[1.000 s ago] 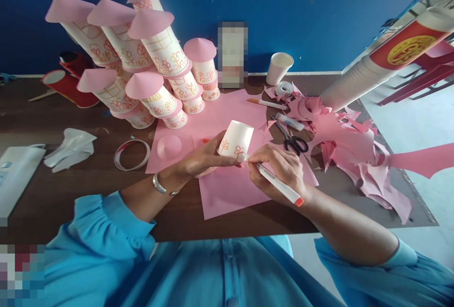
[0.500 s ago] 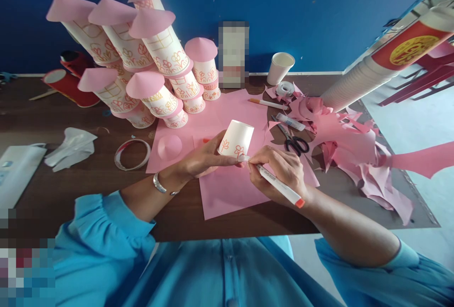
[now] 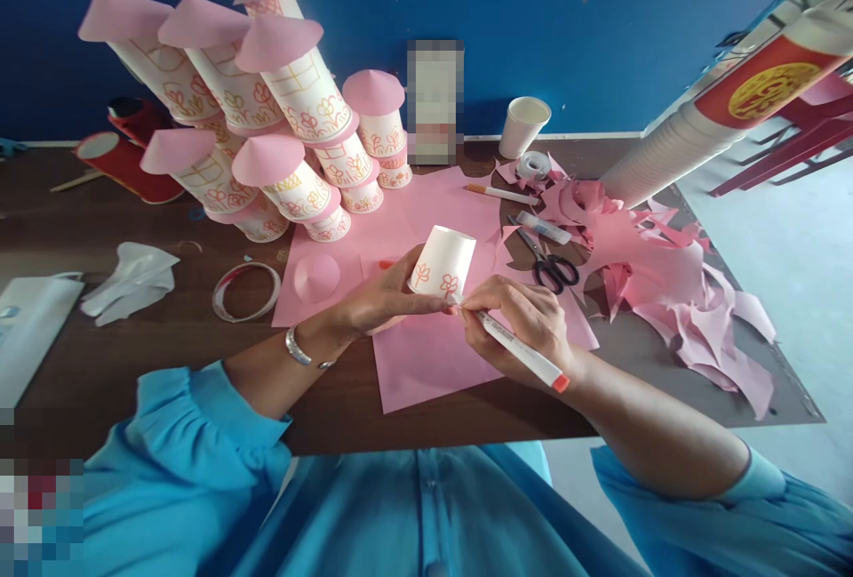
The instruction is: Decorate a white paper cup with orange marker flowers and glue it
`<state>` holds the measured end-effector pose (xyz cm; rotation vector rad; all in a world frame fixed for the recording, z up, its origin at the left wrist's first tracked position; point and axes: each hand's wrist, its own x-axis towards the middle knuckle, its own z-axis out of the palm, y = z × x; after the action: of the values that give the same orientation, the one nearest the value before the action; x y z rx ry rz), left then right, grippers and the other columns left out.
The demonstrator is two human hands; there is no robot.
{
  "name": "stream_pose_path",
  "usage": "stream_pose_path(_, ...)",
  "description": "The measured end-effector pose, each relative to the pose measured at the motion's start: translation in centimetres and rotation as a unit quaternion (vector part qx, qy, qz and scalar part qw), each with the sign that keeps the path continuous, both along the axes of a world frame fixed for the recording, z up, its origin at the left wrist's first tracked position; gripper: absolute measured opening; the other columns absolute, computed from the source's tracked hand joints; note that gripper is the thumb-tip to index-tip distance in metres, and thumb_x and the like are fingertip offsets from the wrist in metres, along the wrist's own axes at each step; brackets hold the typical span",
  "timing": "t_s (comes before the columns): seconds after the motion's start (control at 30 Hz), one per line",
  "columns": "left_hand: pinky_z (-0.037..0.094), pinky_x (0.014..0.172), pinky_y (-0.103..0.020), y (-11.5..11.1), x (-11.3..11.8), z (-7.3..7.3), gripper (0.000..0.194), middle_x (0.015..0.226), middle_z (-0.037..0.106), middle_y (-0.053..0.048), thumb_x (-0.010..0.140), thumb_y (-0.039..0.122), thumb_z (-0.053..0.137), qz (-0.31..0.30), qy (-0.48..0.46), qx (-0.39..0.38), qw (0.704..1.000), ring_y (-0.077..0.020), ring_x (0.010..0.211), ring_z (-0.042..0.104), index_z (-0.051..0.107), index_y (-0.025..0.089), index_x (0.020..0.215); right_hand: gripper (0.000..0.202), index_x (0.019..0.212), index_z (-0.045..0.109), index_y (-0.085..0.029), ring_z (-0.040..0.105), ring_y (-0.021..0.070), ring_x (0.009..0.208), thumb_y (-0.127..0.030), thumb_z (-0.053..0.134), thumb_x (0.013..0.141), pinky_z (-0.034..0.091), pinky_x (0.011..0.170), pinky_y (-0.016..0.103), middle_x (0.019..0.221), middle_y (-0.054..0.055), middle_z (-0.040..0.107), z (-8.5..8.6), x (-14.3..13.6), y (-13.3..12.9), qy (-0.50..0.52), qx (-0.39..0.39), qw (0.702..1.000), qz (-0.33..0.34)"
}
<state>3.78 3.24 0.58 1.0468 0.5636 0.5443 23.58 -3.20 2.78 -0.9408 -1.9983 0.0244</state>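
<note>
My left hand [image 3: 386,297] holds a white paper cup [image 3: 443,259] upside down, its rim low. Orange flowers are drawn near that rim. My right hand [image 3: 520,324] grips a white marker with an orange end [image 3: 526,353], its tip at the cup's lower right edge beside my left fingertips. Under both hands lie pink paper sheets [image 3: 426,364]. A small pink cone [image 3: 317,279] rests on the paper at the left. Behind it stand several decorated cup towers [image 3: 306,97] with pink cone roofs.
Black scissors [image 3: 555,273], a glue stick [image 3: 543,228], another marker [image 3: 499,194] and pink scraps [image 3: 666,266] lie right. A tall cup stack [image 3: 680,150] leans there. A white cup [image 3: 525,127] stands at the back. A tape roll [image 3: 247,292] and crumpled film [image 3: 133,284] lie left.
The view has shifted slightly, moving most things a little left in the picture. My right hand and the marker have moved slightly left against the cup. Both grips are unchanged.
</note>
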Motion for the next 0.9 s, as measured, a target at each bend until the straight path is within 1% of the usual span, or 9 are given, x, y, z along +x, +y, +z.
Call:
stream_pose_path(0.17,0.054,0.088,-0.037,-0.1,0.1,0.4,0.071,0.116,0.064,-0.007,0.075,0.026,0.088,0.005,0.015,0.004,1.0,-0.0244,0.106,0.065,0.049,0.022,0.134,0.017,0.091,0.055,-0.022,0.069,0.0113,0.059,-0.006,0.061,0.091,0.051,0.054,0.023,0.071,-0.002,0.07,0.0,-0.1,0.0,0.005,0.008,1.0,-0.001)
stream_pose_path(0.33,0.054,0.089,-0.039,-0.1,0.2,0.5,0.071,0.111,0.064,-0.006,0.074,0.026,0.088,0.009,0.02,-0.006,1.0,-0.0238,0.102,0.065,0.049,0.022,0.133,0.014,0.092,0.056,-0.022,0.067,0.0104,0.059,-0.009,0.061,0.093,0.05,0.054,0.022,0.072,-0.003,0.069,-0.2,0.0,0.1,-0.004,0.006,1.0,-0.004)
stream_pose_path(0.43,0.054,0.089,-0.039,-0.1,0.2,0.5,0.072,0.113,0.065,-0.006,0.074,0.025,0.089,0.009,0.019,-0.008,1.0,-0.0242,0.103,0.066,0.049,0.022,0.134,0.013,0.092,0.056,-0.022,0.066,0.0104,0.058,-0.01,0.062,0.094,0.049,0.053,0.023,0.072,-0.003,0.069,-0.3,0.1,0.1,-0.007,0.004,1.0,-0.002)
stream_pose_path(0.57,0.055,0.087,-0.038,-0.1,0.2,0.5,0.067,0.112,0.066,-0.007,0.075,0.026,0.088,0.004,0.016,0.006,1.0,-0.0245,0.103,0.066,0.052,0.022,0.131,0.016,0.093,0.056,-0.022,0.067,0.0114,0.059,-0.008,0.062,0.092,0.05,0.053,0.023,0.072,-0.002,0.069,-0.2,0.1,0.2,0.007,0.016,1.0,0.007)
stream_pose_path(0.67,0.056,0.089,-0.04,-0.1,-0.1,0.2,0.066,0.108,0.067,-0.006,0.077,0.024,0.086,0.002,-0.015,-0.007,1.0,-0.024,0.101,0.067,0.054,0.024,0.134,0.017,0.094,0.057,-0.022,0.068,0.0121,0.059,-0.006,0.063,0.091,0.053,0.054,0.024,0.071,-0.003,0.068,0.2,0.2,0.1,0.035,0.034,0.999,0.013)
stream_pose_path(0.73,0.057,0.091,-0.04,0.0,-0.4,-0.3,0.064,0.111,0.068,-0.006,0.079,0.024,0.084,0.015,-0.048,-0.017,0.999,-0.025,0.107,0.067,0.056,0.027,0.137,0.017,0.097,0.058,-0.022,0.068,0.0127,0.06,-0.007,0.063,0.09,0.056,0.055,0.024,0.072,-0.002,0.068,0.5,0.4,0.1,0.046,0.047,0.998,0.013)
stream_pose_path(0.83,0.057,0.095,-0.041,0.2,-0.8,-1.1,0.053,0.12,0.069,-0.007,0.084,0.026,0.079,0.033,-0.081,-0.015,0.996,-0.027,0.117,0.066,0.061,0.028,0.133,0.016,0.102,0.059,-0.022,0.071,0.0143,0.066,-0.011,0.065,0.092,0.06,0.06,0.026,0.078,0.001,0.071,0.9,0.6,0.1,0.049,0.048,0.998,0.006)
stream_pose_path(0.9,0.057,0.097,-0.042,0.3,-0.9,-1.5,0.047,0.123,0.071,-0.008,0.087,0.026,0.076,0.04,-0.103,-0.011,0.994,-0.0265,0.116,0.068,0.063,0.028,0.132,0.017,0.106,0.059,-0.022,0.073,0.0158,0.071,-0.013,0.066,0.093,0.062,0.063,0.027,0.083,0.004,0.072,0.9,0.8,0.2,0.053,0.044,0.998,0.004)
